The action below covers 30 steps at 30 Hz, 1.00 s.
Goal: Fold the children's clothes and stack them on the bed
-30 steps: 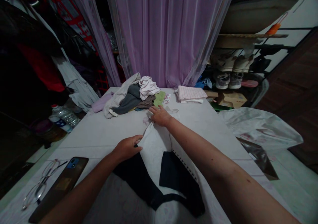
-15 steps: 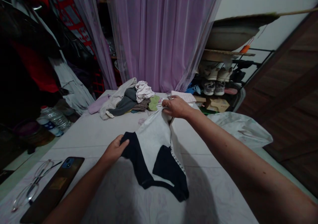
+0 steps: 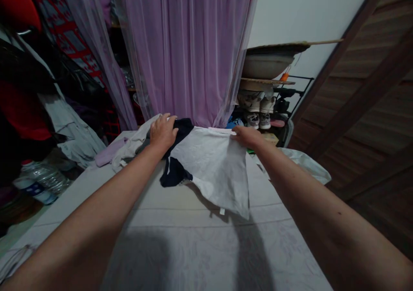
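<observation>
Newly swung sideways, the white-and-navy cloth shirt (image 3: 214, 157) is gripped at opposite ends by the left hand (image 3: 163, 131) and right hand (image 3: 247, 137), its white body thus spread.

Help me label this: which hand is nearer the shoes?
Right. The right hand, at the shirt's white end, appears just below the shoes; the left hand, at the navy end, is well to their left.

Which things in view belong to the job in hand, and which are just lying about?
In the job:
- white-and-navy garment
- left hand, at its navy part
- right hand, gripping its white edge
- pale cloth-covered surface beneath

Lying about:
- clear plastic bottle
- shoes on the rack
- white plastic bag

Unclear: pale clothes behind the left arm.
</observation>
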### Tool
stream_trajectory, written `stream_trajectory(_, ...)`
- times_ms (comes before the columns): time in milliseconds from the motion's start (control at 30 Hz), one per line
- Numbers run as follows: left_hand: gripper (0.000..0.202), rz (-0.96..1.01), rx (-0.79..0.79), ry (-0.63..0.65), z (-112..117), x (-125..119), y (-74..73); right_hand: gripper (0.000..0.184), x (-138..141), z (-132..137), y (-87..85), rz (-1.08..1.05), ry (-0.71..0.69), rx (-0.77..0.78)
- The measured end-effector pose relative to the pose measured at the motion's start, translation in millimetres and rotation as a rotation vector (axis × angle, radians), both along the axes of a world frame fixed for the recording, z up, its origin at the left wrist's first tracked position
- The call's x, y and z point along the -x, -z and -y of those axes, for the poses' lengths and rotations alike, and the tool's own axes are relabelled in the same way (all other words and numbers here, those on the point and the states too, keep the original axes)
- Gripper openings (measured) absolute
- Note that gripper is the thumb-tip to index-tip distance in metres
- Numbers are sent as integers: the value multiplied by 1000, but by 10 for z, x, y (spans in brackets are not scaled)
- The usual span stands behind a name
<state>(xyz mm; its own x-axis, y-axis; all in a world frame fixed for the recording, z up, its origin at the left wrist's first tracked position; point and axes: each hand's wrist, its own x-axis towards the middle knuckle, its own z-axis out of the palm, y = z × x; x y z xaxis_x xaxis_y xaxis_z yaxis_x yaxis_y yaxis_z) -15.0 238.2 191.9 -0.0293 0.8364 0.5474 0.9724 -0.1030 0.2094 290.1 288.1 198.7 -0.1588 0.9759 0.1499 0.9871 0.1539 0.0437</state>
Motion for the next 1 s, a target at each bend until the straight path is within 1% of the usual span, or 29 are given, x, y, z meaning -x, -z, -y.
stream_trajectory(33, 45, -7, 9, 26, -15, -54, 131, 46, -94, -48, 146, -23, 32, 14)
stream_trajectory(67, 45, -2, 57, 36, 8, -75, 306, 50, -175, -66, 303, -46, 38, 30)
stream_trajectory(100, 45, -15, 128, 52, 65, -61, 512, 51, -238, -50, 462, -72, 38, 46)
stream_trajectory(167, 43, -17, 292, 7, 242, 58, 951, 46, -294, 93, 765, -131, 3, 78)
stream_trajectory(233, 48, 23, 445, -66, 426, 239, 1331, 41, -250, 384, 1021, -206, -52, 106)
stream_trajectory(267, 51, 35, 494, -71, 494, 327, 1473, 40, -195, 574, 1129, -260, -102, 106)
stream_trajectory(300, 52, 43, 518, -63, 537, 402, 1578, 37, -126, 782, 1224, -315, -165, 103)
stream_trajectory(333, 53, 60, 534, -66, 553, 456, 1648, 34, -49, 997, 1311, -359, -250, 112)
stream_trajectory(367, 53, 79, 546, -69, 543, 489, 1687, 32, 30, 1206, 1392, -371, -344, 131)
stream_trajectory(400, 52, 98, 554, -81, 512, 500, 1701, 32, 102, 1395, 1471, -356, -408, 142)
stream_trajectory(467, 48, 118, 570, -109, 409, 470, 1686, 32, 211, 1675, 1627, -295, -421, 135)
stream_trajectory(500, 45, 116, 580, -126, 349, 439, 1669, 32, 242, 1754, 1702, -262, -411, 117)
stream_trajectory(533, 42, 110, 594, -144, 293, 405, 1652, 31, 257, 1795, 1773, -227, -393, 96)
stream_trajectory(600, 35, 105, 624, -179, 206, 348, 1619, 25, 246, 1781, 1881, -146, -364, 72)
stream_trajectory(667, 31, 134, 637, -199, 179, 321, 1581, 25, 196, 1700, 1916, -74, -342, 71)
stream_trajectory(733, 29, 172, 621, -174, 238, 326, 1533, 26, 122, 1622, 1858, -29, -310, 91)
stream_trajectory(800, 29, 202, 601, -131, 392, 351, 1489, 26, 27, 1590, 1721, -8, -267, 126)
stream_trajectory(900, 27, 234, 607, -82, 752, 409, 1481, 26, -147, 1644, 1471, 8, -243, 225)
stream_trajectory(967, 24, 256, 648, -38, 986, 463, 1521, 27, -266, 1714, 1351, 18, -232, 310)
stream_trajectory(1000, 22, 266, 689, 8, 1071, 496, 1543, 28, -318, 1746, 1313, 31, -220, 357)
